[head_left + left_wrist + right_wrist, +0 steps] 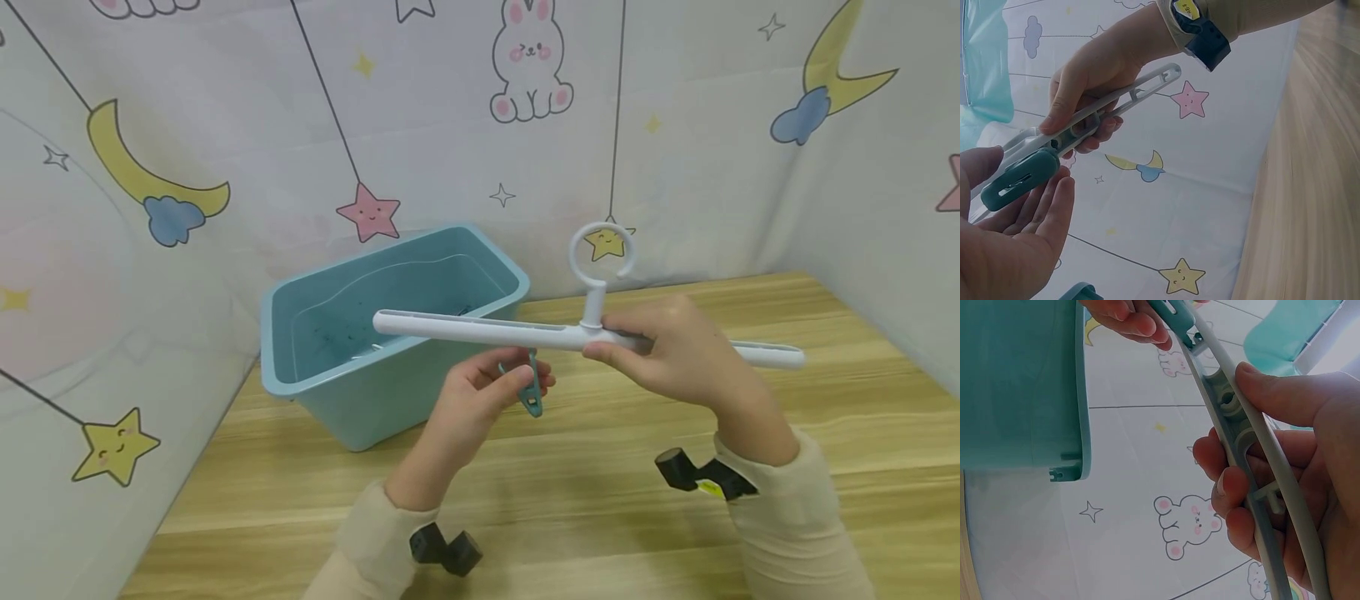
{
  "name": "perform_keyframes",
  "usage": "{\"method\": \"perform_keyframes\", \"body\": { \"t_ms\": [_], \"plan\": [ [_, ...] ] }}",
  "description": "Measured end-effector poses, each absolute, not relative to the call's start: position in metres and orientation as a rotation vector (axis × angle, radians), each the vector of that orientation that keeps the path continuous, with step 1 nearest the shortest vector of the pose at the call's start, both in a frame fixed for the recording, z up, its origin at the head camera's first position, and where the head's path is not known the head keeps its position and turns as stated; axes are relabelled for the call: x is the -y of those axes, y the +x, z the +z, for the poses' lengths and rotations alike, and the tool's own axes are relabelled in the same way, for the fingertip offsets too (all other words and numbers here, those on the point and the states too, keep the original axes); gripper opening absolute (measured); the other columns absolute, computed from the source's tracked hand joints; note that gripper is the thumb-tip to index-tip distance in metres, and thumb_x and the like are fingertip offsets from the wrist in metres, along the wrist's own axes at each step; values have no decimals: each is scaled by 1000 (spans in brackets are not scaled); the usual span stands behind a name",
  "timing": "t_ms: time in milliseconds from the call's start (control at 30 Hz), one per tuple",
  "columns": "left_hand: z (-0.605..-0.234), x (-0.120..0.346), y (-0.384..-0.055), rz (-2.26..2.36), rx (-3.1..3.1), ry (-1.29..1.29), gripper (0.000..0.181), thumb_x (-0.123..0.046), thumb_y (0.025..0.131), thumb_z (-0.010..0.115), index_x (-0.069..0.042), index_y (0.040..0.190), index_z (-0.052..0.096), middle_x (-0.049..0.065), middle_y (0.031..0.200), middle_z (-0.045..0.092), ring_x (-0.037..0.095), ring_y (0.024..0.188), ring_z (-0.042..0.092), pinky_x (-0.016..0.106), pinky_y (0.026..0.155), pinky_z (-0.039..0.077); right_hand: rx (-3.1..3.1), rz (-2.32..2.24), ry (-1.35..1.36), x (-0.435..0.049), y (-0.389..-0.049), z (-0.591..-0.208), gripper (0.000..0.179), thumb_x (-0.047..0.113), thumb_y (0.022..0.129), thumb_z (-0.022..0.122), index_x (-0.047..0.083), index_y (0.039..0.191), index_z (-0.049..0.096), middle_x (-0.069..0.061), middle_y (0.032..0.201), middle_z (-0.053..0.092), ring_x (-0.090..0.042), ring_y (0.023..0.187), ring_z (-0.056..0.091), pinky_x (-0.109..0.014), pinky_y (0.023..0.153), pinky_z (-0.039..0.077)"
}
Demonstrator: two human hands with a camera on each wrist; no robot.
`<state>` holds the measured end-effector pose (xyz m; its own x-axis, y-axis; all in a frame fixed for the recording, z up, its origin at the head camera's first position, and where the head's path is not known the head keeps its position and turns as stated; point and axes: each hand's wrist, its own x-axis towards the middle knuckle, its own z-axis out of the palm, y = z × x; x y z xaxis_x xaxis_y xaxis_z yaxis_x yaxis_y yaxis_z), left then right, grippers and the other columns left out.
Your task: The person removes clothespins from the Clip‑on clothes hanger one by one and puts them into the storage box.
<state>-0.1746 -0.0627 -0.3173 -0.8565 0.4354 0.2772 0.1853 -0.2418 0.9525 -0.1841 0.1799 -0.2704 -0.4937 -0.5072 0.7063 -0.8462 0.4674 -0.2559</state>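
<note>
My right hand (682,350) grips a pale grey-white hanger bar (487,331) just right of its neck, holding it level above the table. An open ring-shaped hook (572,254) points up from the bar. Below the bar, my left hand (472,396) pinches a teal clip (533,398) between thumb and fingers. In the left wrist view the clip (1019,181) lies against the hollow underside of the bar (1104,103). From the right wrist, small sockets and crosspieces (1230,400) show inside the bar, with the clip (1175,319) at its upper end.
Behind my left hand a blue-teal plastic bin (397,400) stands on the wood-grain table (600,517), a few small items visible inside. The bar's left end overlaps the bin's near rim. A white printed cloth (450,125) hangs behind and at the sides.
</note>
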Motion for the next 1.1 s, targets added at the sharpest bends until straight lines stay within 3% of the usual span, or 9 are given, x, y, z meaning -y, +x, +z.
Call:
{"method": "perform_keyframes", "body": {
  "t_ms": [367, 1100],
  "plan": [
    [-319, 57, -176, 2268, -1651, 713, 43, -15, 95, 61, 19, 117, 49, 0, 92, 69, 14, 89, 68, 36, 89, 52, 2166, 812, 1118, -180, -184, -272, 24, 34, 91, 68, 17, 75, 64, 16, 58, 44, 7, 47, 32, -11, 42, 25],
    [-313, 59, -178, 2257, -1568, 680, 26, -3, 100, 47, 18, 114, 50, 1, 81, 61, 11, 75, 60, 25, 73, 54, 2168, 796, 1128, -180, -185, -272, 28, 37, 92, 66, 16, 73, 66, 16, 57, 45, 7, 47, 32, -11, 42, 25]
  ]
}}
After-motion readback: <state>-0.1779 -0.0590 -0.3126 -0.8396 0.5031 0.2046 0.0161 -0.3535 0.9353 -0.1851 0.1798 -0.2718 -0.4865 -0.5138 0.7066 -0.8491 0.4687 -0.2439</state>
